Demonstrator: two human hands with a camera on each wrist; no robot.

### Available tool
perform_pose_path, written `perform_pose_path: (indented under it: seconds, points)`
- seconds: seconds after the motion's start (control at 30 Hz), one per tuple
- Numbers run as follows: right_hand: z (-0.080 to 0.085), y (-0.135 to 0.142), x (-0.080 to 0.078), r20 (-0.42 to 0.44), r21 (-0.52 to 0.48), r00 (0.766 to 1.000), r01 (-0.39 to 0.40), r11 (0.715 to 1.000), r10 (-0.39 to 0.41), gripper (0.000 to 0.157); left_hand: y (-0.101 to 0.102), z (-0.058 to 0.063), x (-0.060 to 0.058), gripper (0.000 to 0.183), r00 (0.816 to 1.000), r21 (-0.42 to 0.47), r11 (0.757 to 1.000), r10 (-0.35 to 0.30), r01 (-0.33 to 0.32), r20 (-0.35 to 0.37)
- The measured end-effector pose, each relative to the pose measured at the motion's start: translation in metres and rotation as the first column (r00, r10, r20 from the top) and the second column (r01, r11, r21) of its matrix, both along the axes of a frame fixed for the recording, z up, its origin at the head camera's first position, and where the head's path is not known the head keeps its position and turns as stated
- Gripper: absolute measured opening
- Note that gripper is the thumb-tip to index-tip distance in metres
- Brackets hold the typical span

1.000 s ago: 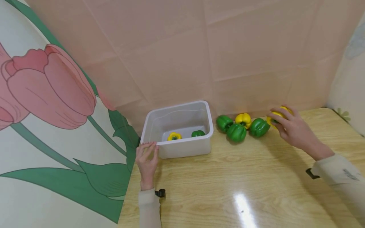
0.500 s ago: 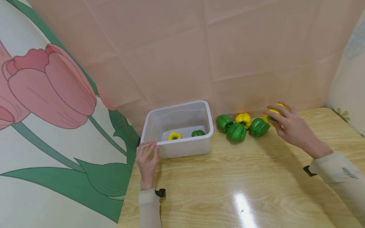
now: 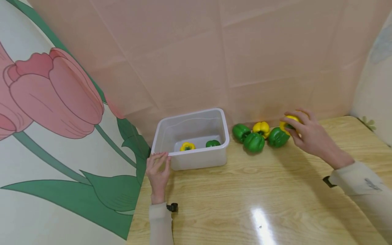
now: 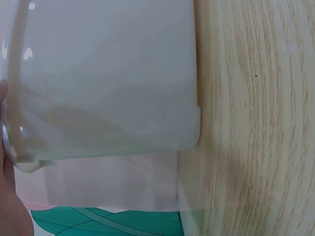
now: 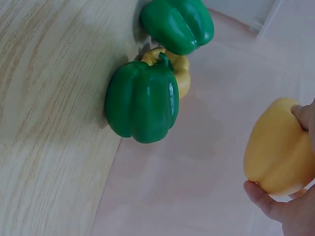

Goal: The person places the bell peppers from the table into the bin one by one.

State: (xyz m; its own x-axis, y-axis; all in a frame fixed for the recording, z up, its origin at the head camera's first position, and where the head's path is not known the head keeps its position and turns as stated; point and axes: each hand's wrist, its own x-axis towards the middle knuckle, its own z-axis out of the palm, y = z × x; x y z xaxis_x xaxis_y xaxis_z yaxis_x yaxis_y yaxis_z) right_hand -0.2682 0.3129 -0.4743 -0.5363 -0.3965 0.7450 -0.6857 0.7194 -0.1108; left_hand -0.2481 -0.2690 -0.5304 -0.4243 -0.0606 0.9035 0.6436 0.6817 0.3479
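My right hand (image 3: 315, 137) grips a yellow bell pepper (image 3: 285, 126) above the table, just over a green bell pepper (image 3: 278, 137). In the right wrist view, the thumb and fingers hold that yellow pepper (image 5: 275, 147) by its sides. To its left lie two more green peppers (image 3: 253, 143) and a second yellow pepper (image 3: 261, 128), bunched together. My left hand (image 3: 158, 172) holds the front left corner rim of a light grey plastic bin (image 3: 199, 160). Inside the bin sit a yellow pepper (image 3: 187, 146) and a partly hidden green one (image 3: 212, 143).
The wooden table (image 3: 220, 200) stretches in front of the bin. A pinkish cloth sheet (image 3: 196, 68) hangs behind it. At the left stands a wall with a painted tulip (image 3: 55, 92).
My right hand has shifted left with the yellow pepper, from right of the nearest green pepper to above it. The left hand and the bin stay put.
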Motion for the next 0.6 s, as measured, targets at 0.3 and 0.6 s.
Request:
perform_pose_path:
  seconds: [0.3, 0.6]
  points:
    - [0.003, -0.006, -0.002, -0.005, 0.008, 1.0, -0.004, 1.0, 0.004, 0.056, -0.001, 0.0, 0.0, 0.024, 1.0, -0.005, 1.0, 0.001, -0.001, 0.016]
    - [0.012, -0.017, -0.005, -0.042, 0.005, 0.999, -0.034, 0.999, 0.034, 0.045, 0.002, 0.003, 0.001, 0.026, 1.0, 0.003, 1.0, -0.004, 0.004, -0.002]
